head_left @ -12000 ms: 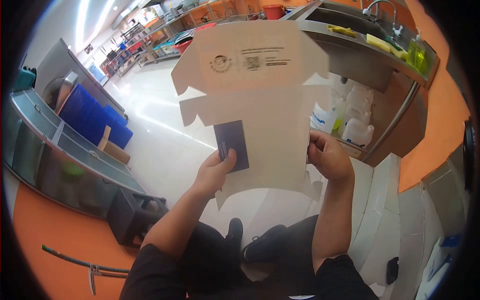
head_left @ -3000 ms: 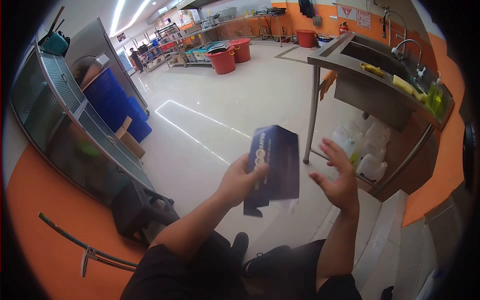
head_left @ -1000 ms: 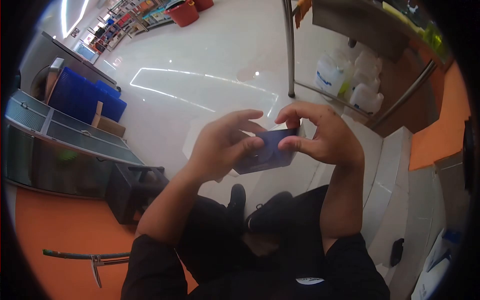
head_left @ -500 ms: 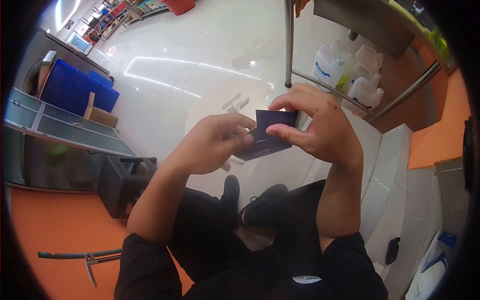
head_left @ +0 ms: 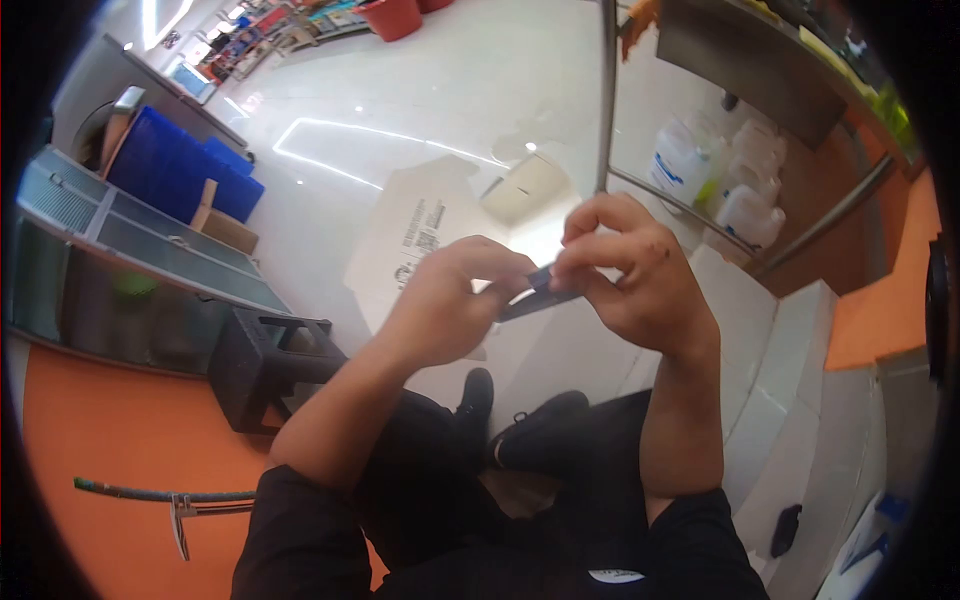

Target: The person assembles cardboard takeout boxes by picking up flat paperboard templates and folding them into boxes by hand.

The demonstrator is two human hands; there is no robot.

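Observation:
A thin dark folded sheet point(head_left: 540, 301), seen as a narrow strip, is held between both hands above the floor. My left hand point(head_left: 447, 303) pinches its left end between thumb and fingers. At the right end, my right hand point(head_left: 635, 278) is closed with thumb and fingertips pressed on it. Parts of the sheet are hidden behind the fingers. Behind the hands, a pale cardboard piece point(head_left: 415, 205) with printed marks lies on the floor, and a pale open flap or box point(head_left: 530, 190) adjoins it.
A black plastic stool point(head_left: 265, 370) stands at the left near blue crates point(head_left: 180, 165) and a glass-fronted cabinet point(head_left: 150, 235). White jugs point(head_left: 675, 165) sit under a metal-legged table point(head_left: 606, 100) at the right. Tiled steps point(head_left: 740, 330) rise on the right. A red tub point(head_left: 390, 18) is far back.
The dark sheet showed a broad face before; now it appears as a narrow strip. My hands have drawn slightly closer together, and the view has shifted, showing more of the cardboard.

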